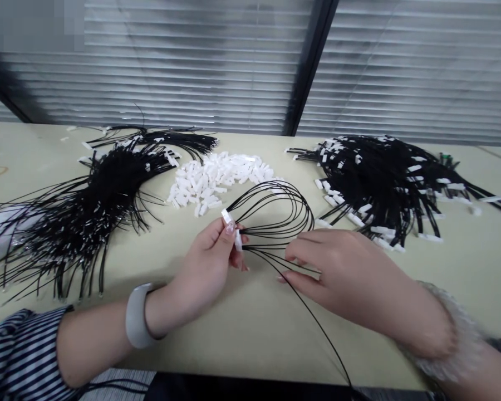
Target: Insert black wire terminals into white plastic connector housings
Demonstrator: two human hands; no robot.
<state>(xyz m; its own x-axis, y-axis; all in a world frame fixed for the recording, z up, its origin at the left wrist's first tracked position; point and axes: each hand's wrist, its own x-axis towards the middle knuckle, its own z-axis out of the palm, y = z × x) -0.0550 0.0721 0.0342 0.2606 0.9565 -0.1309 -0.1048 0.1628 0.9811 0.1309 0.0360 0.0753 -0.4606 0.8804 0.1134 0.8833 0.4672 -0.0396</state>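
Two white connectors [229, 218] pinched in left hand's [204, 256] grip, above worktop [250, 328]. Judged part-done: black wires [267, 230] looped from them, one wire's far end cut off. Loose connectors [223, 172] left unwired; wired bundle [379, 172] heaped right. Right hand's [350, 273] grip can't be told, finger contact hidden. Seating unreadable.
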